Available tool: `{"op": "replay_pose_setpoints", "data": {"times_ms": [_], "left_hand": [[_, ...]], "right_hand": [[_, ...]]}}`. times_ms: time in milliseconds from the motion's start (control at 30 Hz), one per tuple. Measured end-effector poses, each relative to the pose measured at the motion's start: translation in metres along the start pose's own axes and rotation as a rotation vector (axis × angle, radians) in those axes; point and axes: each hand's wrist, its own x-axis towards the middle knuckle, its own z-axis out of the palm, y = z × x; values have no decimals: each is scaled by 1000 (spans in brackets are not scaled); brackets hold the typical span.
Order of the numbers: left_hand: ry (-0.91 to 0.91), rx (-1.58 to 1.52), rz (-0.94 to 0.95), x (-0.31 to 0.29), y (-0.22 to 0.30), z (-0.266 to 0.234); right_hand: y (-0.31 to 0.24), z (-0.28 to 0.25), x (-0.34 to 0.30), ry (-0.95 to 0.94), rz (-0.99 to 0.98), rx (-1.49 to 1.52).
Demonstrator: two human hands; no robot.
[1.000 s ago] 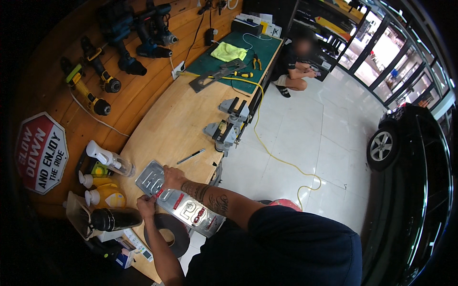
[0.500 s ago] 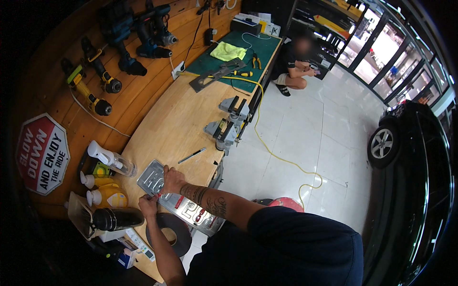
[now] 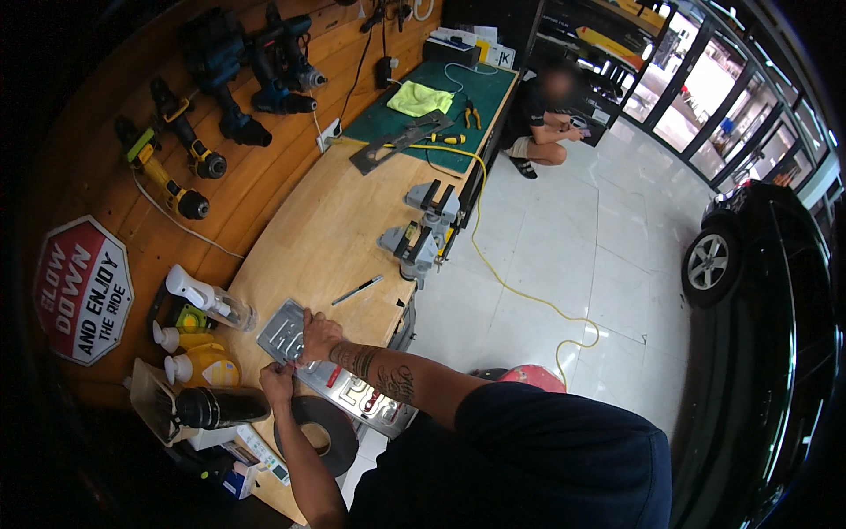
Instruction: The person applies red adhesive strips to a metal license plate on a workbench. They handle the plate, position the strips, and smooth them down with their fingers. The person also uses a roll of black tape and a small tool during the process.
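A long silver metal plate with embossed characters, like a licence plate (image 3: pixel 284 330), lies on the near end of the wooden bench, with red strips on its surface. Across its middle rests my right hand (image 3: pixel 319 337), fingers bent down against the metal. My left hand (image 3: pixel 277 383) is at the plate's left-hand edge, fingertips pinched close to the right hand. What sits between those fingertips is too small to make out. A large roll of dark tape (image 3: pixel 341 451) lies beside my left forearm. Just beyond the plate is a pen (image 3: pixel 357 290).
A spray bottle (image 3: pixel 207 298), yellow pump bottles (image 3: pixel 210 363) and a black tumbler (image 3: pixel 220 407) line the wall side. A grey clamp vise (image 3: pixel 423 234) sits on the bench's right edge. A yellow cable (image 3: pixel 520 294) trails over the floor. Farther off, a person (image 3: pixel 542 123) crouches.
The view has shifted slightly. Both hands stay at nearly the same places on the plate; the red bit by the left fingertips shows less now.
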Motion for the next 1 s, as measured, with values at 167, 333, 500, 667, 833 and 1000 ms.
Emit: {"op": "replay_pose_setpoints", "data": {"times_ms": [167,333,500,667,833,1000], "left_hand": [[22,-35,-17,4,-5,2],[22,0,-2,1,-2,1],[20,0,-14,1,-6,1],[23,5,-14,2,-14,4],[46,-5,24,5,-11,7],[7,-21,28,12,-27,7]], "right_hand": [[2,12,16,34,38,60],[13,11,31,-26,2,132],[16,12,33,7,-38,114],[26,11,36,-1,-148,113],[35,13,43,25,-151,144],[33,9,35,29,-181,181]]}}
